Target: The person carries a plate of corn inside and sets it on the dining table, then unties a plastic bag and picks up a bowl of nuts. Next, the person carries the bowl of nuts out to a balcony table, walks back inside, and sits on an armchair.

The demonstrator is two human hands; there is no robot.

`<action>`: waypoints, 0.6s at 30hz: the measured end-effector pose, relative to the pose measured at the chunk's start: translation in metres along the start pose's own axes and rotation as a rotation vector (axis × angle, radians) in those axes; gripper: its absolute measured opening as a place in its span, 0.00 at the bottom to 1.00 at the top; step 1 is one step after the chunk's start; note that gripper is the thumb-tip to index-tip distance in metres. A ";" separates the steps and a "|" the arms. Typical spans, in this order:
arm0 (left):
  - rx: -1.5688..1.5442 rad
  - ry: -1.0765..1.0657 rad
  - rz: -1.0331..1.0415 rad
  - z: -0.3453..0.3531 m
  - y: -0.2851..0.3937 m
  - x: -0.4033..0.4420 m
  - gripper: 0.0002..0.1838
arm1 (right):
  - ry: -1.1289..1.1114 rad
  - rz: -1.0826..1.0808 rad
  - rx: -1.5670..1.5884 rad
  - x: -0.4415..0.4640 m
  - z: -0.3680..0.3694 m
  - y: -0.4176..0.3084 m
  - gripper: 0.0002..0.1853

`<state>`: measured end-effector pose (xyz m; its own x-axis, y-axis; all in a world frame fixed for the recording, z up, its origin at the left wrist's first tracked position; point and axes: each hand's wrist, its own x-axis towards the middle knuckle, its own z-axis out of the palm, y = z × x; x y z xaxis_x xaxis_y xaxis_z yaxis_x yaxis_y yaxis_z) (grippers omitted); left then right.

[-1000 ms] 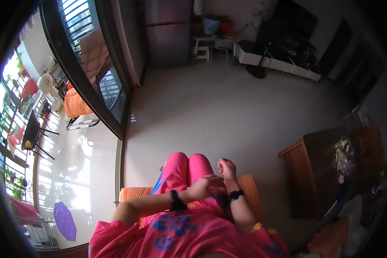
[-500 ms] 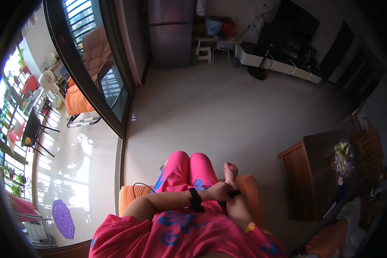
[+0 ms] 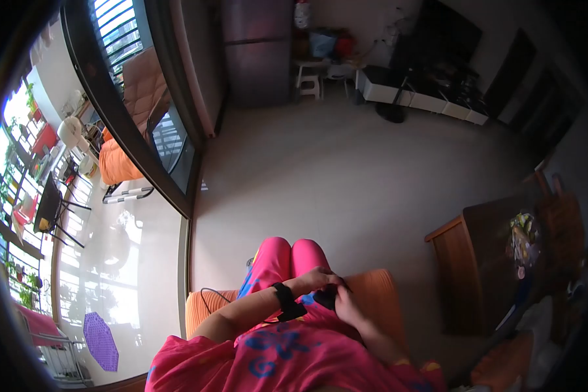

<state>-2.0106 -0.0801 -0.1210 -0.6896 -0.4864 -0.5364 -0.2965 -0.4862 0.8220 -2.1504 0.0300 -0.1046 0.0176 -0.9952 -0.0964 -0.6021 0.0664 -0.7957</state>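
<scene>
My left hand (image 3: 315, 279) is closed with its fingertips together, above my lap. A black band (image 3: 286, 302) circles my left wrist. Beside it my right hand (image 3: 345, 302) is also closed, its wrist bare. Both hands meet at a black strap-like thing (image 3: 325, 298), which hangs between them over the pink clothing (image 3: 277, 353). Its exact shape is partly hidden by the fingers. A thin dark cable (image 3: 206, 294) loops out to the left of my left forearm.
I sit on an orange ribbed seat (image 3: 379, 294). A wooden cabinet (image 3: 451, 261) stands at the right. Left is a sliding door frame (image 3: 188, 261), with a purple mat (image 3: 100, 341) beyond it. A white low cabinet (image 3: 424, 102) and a fridge (image 3: 258, 59) stand far ahead.
The black band that was round my right wrist is no longer there. My left hand has moved up and left from that wrist, and my right hand has turned inward to meet it.
</scene>
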 end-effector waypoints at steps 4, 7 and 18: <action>-0.032 0.063 -0.017 -0.001 0.025 0.001 0.22 | 0.081 -0.149 0.005 -0.042 -0.013 -0.037 0.25; 0.174 -0.040 -0.011 0.029 0.029 -0.010 0.21 | 0.098 0.228 0.497 -0.058 -0.021 -0.010 0.22; 0.717 -0.549 0.468 0.128 0.011 0.007 0.19 | 0.173 0.345 0.214 -0.165 -0.072 0.068 0.14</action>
<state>-2.1031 0.0044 -0.0911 -0.9926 -0.0277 -0.1178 -0.1206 0.3056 0.9445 -2.2514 0.1937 -0.0996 -0.3001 -0.9085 -0.2908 -0.3701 0.3919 -0.8423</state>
